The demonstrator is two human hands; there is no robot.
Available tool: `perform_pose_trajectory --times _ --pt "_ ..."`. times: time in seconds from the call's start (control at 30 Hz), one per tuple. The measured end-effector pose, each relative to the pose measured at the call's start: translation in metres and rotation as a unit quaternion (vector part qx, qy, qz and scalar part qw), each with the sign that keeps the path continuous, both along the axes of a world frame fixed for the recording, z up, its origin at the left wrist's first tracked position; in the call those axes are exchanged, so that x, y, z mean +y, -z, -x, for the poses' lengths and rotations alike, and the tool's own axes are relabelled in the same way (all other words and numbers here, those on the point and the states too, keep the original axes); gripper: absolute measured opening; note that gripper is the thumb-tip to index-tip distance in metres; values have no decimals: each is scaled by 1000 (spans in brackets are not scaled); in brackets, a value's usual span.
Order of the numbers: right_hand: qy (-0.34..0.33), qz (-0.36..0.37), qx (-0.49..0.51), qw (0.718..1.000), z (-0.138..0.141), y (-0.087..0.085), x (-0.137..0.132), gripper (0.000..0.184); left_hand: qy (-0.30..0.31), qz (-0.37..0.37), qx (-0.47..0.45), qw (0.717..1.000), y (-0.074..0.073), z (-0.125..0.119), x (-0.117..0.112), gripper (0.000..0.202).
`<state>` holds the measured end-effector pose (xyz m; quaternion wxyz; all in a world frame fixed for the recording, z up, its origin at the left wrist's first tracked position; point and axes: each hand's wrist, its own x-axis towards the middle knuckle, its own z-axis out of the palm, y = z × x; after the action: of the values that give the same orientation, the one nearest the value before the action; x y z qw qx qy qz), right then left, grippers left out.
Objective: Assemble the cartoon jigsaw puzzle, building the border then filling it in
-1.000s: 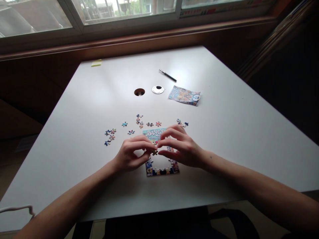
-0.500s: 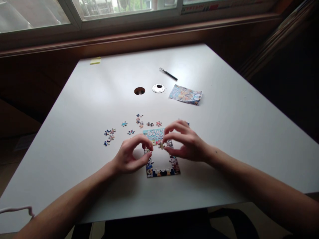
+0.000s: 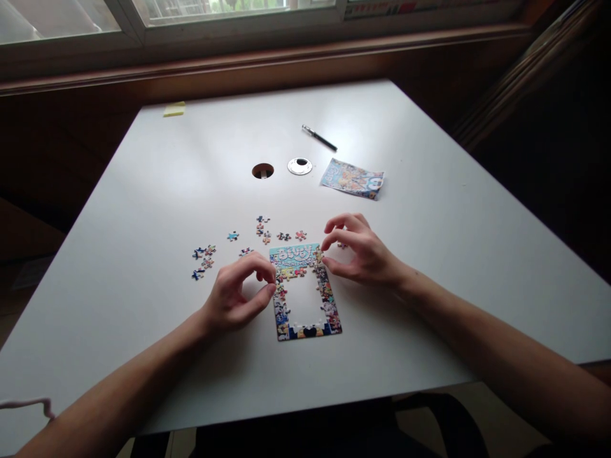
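Note:
A partly assembled jigsaw puzzle (image 3: 296, 254) lies flat on the white table, its border joined around a bare middle. My right hand (image 3: 365, 251) is at its upper right edge, pinching a small yellowish puzzle piece (image 3: 319, 256) between thumb and fingertips. At the puzzle's left edge is my left hand (image 3: 241, 289), thumb and index finger curled nearly together; whether anything is between them is hidden. Loose puzzle pieces (image 3: 208, 261) lie left of and above the puzzle, and another loose piece (image 3: 342, 245) shows partly behind my right hand.
A crumpled picture sheet (image 3: 354, 178) lies beyond the puzzle, with a pen (image 3: 319, 138) farther back. The table has a round hole (image 3: 263, 171) beside a silver disc cover (image 3: 300, 166). Yellow sticky notes (image 3: 174, 109) sit at the far left corner.
My right hand has moved away from the puzzle's middle toward its upper right edge with the piece. My left hand has shifted left to the puzzle's edge. The view has tilted slightly.

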<state>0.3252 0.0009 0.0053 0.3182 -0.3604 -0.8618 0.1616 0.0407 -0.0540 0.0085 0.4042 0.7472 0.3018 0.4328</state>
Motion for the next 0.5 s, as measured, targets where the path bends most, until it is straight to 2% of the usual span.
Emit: perform_pose_trajectory --times 0.2,0.5 --pt "-59 12 -14 998 4 4 -7 10 6 -5 9 1000 -1 0 2 15" --pt "-62 18 -23 998 6 4 -8 8 13 -13 12 1000 -2 -1 3 15"
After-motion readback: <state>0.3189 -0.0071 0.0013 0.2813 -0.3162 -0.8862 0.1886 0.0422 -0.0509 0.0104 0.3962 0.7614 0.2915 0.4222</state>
